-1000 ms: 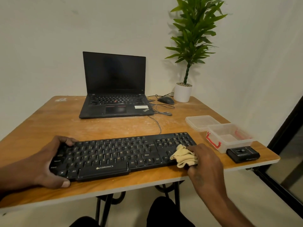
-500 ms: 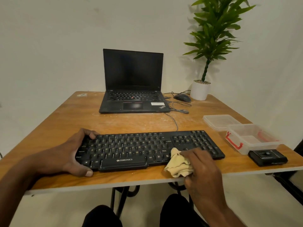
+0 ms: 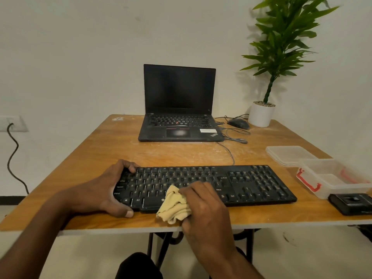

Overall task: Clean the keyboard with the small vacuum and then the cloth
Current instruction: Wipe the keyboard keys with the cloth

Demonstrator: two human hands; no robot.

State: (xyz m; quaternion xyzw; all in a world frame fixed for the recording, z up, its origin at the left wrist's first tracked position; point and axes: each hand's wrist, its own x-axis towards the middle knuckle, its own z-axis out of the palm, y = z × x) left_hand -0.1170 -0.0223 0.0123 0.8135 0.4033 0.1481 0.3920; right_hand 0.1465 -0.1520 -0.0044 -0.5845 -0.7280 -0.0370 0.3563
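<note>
A black keyboard lies along the near edge of the wooden table. My left hand grips its left end, fingers curled over the top corner and thumb at the front edge. My right hand holds a crumpled beige cloth against the keyboard's front middle, over the space-bar area. A small black vacuum lies on the table's right corner, apart from both hands.
An open laptop stands at the back with a mouse, loose cables and a potted plant to its right. A clear box with red clips and its lid sit right of the keyboard.
My right hand has carried the cloth leftward along the keyboard, from the number-pad end to the middle. My left hand keeps its grip on the left end. The camera view has swung left.
</note>
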